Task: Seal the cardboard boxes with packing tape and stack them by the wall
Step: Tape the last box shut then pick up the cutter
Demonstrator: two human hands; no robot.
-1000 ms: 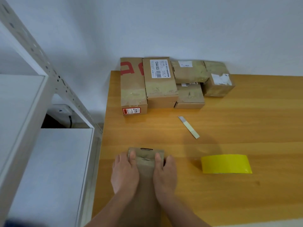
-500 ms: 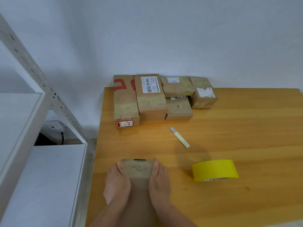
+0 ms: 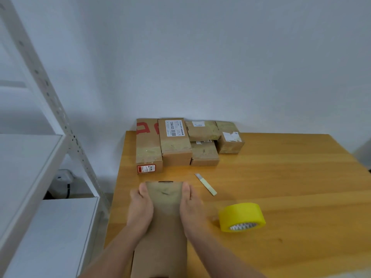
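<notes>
A long cardboard box [image 3: 163, 217] lies at the near left of a wooden table [image 3: 291, 177]; the left hand [image 3: 140, 207] and right hand [image 3: 190, 207] press flat against its 2 long sides, fingers [image 3: 135, 197] straight, gripping nothing; a yellow tape roll [image 3: 242, 216] stands just right of the right hand; a thin pale strip [image 3: 205, 184] lies beyond; 5 boxes [image 3: 174, 141] cluster against the wall [image 3: 200, 77].
</notes>
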